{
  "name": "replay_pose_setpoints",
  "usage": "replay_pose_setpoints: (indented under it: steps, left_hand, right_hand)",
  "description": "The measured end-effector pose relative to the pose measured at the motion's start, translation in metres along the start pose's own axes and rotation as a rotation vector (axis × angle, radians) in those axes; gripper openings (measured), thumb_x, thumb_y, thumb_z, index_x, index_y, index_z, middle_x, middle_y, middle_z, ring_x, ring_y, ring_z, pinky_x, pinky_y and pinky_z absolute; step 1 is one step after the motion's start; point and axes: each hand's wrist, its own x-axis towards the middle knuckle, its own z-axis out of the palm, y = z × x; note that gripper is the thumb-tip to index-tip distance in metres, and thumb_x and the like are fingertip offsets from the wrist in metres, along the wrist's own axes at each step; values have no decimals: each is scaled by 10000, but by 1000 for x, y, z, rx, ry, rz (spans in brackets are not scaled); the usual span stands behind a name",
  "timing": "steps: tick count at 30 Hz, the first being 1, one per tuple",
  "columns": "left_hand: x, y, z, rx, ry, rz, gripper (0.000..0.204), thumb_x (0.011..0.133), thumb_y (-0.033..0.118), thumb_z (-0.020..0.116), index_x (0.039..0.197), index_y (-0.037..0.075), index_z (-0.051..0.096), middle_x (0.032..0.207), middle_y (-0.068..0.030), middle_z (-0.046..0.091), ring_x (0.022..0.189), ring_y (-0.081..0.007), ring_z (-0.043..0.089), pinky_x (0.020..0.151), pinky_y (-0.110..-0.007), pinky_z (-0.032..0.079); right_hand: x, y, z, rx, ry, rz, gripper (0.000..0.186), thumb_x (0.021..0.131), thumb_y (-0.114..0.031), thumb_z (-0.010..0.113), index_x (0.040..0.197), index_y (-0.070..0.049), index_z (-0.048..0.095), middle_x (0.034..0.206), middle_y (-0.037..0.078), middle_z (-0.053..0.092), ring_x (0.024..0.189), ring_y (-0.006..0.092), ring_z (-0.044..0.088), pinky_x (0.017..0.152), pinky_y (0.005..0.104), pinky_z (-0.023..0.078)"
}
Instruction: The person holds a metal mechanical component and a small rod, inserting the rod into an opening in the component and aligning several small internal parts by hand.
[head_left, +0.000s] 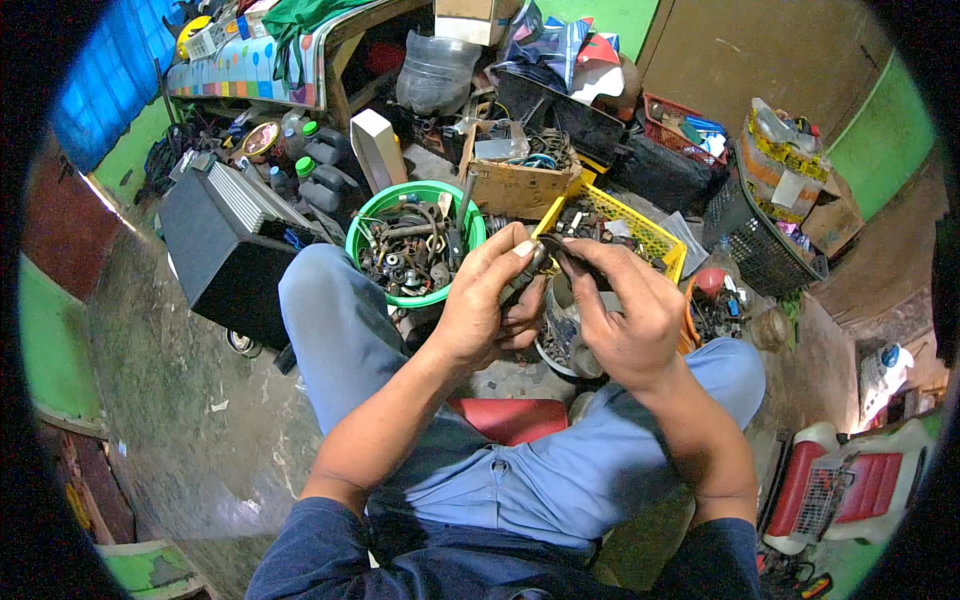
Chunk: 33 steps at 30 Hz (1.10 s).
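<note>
Green plastic basin (417, 300) keeps loose metal parts (410, 245) seemingly within reach; left hand (478, 308) and right hand (634, 318), fingers curled, pinch a small dark part (541, 260), likely steadying it.

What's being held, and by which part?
The left hand and right hand together hold a small dark part; its exact kind and the gripped spots cannot be told.

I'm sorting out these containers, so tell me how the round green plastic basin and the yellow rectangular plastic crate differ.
Shape: the round green plastic basin has a curved rim, while the yellow rectangular plastic crate has straight sides.
Position: the basin stands to the left, the crate to its right.
View: the left hand overlaps the basin's right edge; the right hand hides part of the crate.
Both are open-topped and hold jumbled small parts.
</note>
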Motion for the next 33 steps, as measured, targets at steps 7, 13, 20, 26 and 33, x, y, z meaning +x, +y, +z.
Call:
replay_pose_setpoints:
  steps: [7, 13, 20, 26, 33]
  left_hand:
    - [4, -10, -1, 184, 108, 124, 199, 1020, 261, 457, 898, 105, 430, 552, 9, 424, 393, -80, 335, 357, -240, 281]
    - [7, -13, -6, 326, 168, 291, 170, 1010, 187, 499, 889, 78, 448, 597, 19, 451, 470, -50, 379, 416, -224, 293]
    - [4, -12, -3, 312, 174, 309, 151, 1001, 154, 516, 895, 74, 445, 613, 41, 436, 484, -38, 370, 427, -218, 281]
    - [4, -16, -2, 333, 168, 331, 137, 1002, 139, 520, 904, 73, 451, 614, 54, 421, 489, -23, 357, 427, -214, 260]
    - [3, -14, -1, 347, 182, 387, 115, 993, 110, 533, 914, 68, 460, 635, 60, 427, 506, -9, 353, 429, -209, 254]
  right_hand:
    - [0, 3, 0, -86, -43, -105, 318, 722, 68, 682, 1036, 48, 638, 863, 169, 662, 769, 313, 674, 675, 392, 552]
    - [-2, 6, 4, -126, -36, -161, 313, 716, 44, 691, 1024, 59, 640, 844, 157, 656, 743, 300, 666, 656, 387, 552]
    - [0, 8, 8, -149, 9, -220, 281, 732, 35, 682, 1011, 51, 649, 815, 137, 654, 697, 275, 659, 608, 368, 548]
    - [3, 6, 9, -159, 38, -242, 269, 739, 43, 674, 1006, 57, 651, 794, 134, 653, 681, 272, 657, 599, 367, 543]
    - [0, 9, 8, -156, 3, -234, 276, 737, 44, 665, 1011, 67, 647, 818, 144, 656, 704, 278, 662, 609, 367, 547]
